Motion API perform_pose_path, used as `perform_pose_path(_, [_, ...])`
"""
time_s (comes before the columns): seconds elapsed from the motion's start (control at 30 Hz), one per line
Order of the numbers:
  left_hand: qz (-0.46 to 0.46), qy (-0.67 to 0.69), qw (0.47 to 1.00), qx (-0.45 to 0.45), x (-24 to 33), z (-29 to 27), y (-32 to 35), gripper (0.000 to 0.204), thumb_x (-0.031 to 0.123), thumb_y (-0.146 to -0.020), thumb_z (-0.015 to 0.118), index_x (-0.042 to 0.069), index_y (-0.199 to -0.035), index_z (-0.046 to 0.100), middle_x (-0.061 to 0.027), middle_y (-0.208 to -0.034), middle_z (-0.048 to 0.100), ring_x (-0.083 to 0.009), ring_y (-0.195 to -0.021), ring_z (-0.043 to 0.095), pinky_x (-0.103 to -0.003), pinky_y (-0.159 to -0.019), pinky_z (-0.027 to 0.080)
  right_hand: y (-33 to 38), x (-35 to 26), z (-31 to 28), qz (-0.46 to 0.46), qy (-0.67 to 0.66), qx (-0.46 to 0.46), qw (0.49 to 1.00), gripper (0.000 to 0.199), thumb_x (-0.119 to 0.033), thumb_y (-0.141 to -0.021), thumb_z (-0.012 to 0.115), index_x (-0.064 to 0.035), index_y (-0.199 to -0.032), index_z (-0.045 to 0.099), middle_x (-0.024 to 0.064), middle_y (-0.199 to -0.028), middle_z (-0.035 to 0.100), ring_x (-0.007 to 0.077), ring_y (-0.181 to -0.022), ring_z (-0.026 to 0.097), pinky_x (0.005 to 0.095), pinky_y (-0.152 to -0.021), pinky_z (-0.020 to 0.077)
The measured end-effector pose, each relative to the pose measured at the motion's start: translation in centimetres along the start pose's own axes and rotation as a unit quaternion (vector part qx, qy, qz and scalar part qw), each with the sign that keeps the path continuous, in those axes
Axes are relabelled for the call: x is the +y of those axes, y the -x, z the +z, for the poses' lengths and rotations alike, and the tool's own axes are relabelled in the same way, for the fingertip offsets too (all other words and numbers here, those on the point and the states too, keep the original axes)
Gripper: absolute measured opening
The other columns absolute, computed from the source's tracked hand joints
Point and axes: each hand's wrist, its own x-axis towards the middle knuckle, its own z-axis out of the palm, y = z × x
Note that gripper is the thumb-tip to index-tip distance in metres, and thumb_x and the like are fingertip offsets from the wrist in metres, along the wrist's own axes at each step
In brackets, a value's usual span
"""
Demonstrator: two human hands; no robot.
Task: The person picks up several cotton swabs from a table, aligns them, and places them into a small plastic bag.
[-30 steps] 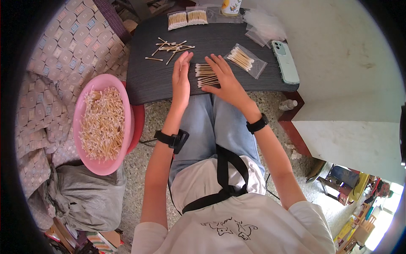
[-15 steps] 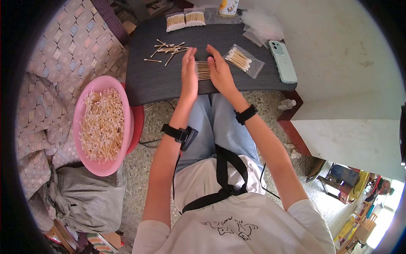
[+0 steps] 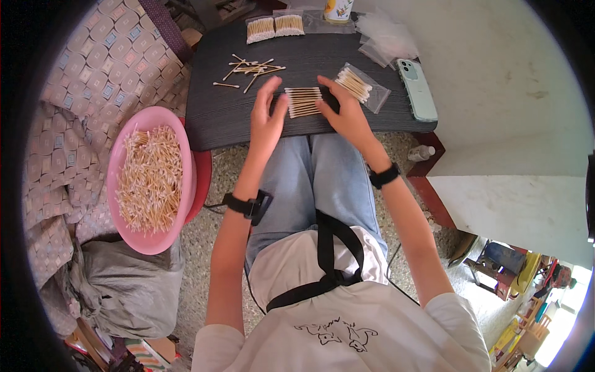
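A flat row of cotton swabs [image 3: 303, 102] lies side by side on the dark table [image 3: 217, 121], their sticks running left to right. Just left of the row is my left hand [image 3: 268, 118], its fingers spread and holding nothing. My right hand [image 3: 344, 111] is open at the row's right end, thumb close to the swab tips; whether it touches them I cannot tell. Beyond my right hand rests a clear plastic bag [image 3: 375, 98] with several cotton swabs [image 3: 353, 84] in it. A loose, crossed pile of swabs [image 3: 251, 68] lies farther left.
Two filled swab bags [image 3: 274, 28] lie at the table's far edge, near a printed cup [image 3: 338, 10]. Clear bags [image 3: 389, 38] and a pale green phone [image 3: 418, 93] are at the right. A pink basin [image 3: 113, 186] full of swabs stands left of the table.
My hands have moved apart from the ends of the swab row, left hand to the left, right hand to the right. More of the row now shows.
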Motion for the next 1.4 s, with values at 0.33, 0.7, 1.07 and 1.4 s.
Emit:
perform_pose_path(0.33, [0.174,-0.349,0.917,-0.077,1.0,0.0,1.7,0.036,0.011,-0.083,0.063,-0.002,-0.117,0.056,-0.0136,-0.12,0.053,-0.0321,-0.114,0.051,-0.043,-0.096,0.043,1.9,0.3,-0.5,-0.109,0.153,-0.021,0.982,0.035,-0.009,-0.081,0.065,-0.0018,-0.115,0.059,0.0155,-0.125,0.052,0.0351,-0.115,0.049,0.0426,-0.099,0.0414])
perform_pose_path(0.7, [0.19,-0.37,0.908,-0.051,1.4,0.0,2.1,0.031,0.005,-0.081,0.065,0.003,-0.112,0.063,-0.0112,-0.118,0.056,-0.0295,-0.105,0.056,-0.04,-0.088,0.049,2.2,-0.3,-0.1,-0.127,0.255,-0.002,0.958,0.031,-0.008,-0.08,0.066,-0.0055,-0.111,0.064,0.0112,-0.13,0.051,0.0307,-0.11,0.053,0.0391,-0.09,0.0487])
perform_pose_path(1.07, [0.194,-0.366,0.908,-0.061,1.8,0.4,1.9,0.024,0.003,-0.079,0.064,0.0,-0.102,0.064,-0.0093,-0.103,0.056,-0.0261,-0.098,0.057,-0.038,-0.082,0.05,1.3,-0.4,-0.6,-0.161,0.241,-0.02,0.957,0.024,-0.004,-0.077,0.065,-0.0014,-0.101,0.065,0.0087,-0.103,0.057,0.0277,-0.097,0.056,0.0374,-0.083,0.049])
perform_pose_path(1.4, [0.176,-0.391,0.896,-0.112,2.5,0.3,1.2,0.016,0.006,-0.078,0.064,0.0,-0.093,0.064,-0.0071,-0.091,0.056,-0.0234,-0.087,0.057,-0.036,-0.076,0.05,1.1,-0.3,-1.1,-0.17,0.232,-0.056,0.956,0.025,-0.002,-0.075,0.063,-0.0019,-0.1,0.066,0.0076,-0.093,0.059,0.0243,-0.091,0.059,0.0345,-0.076,0.0512])
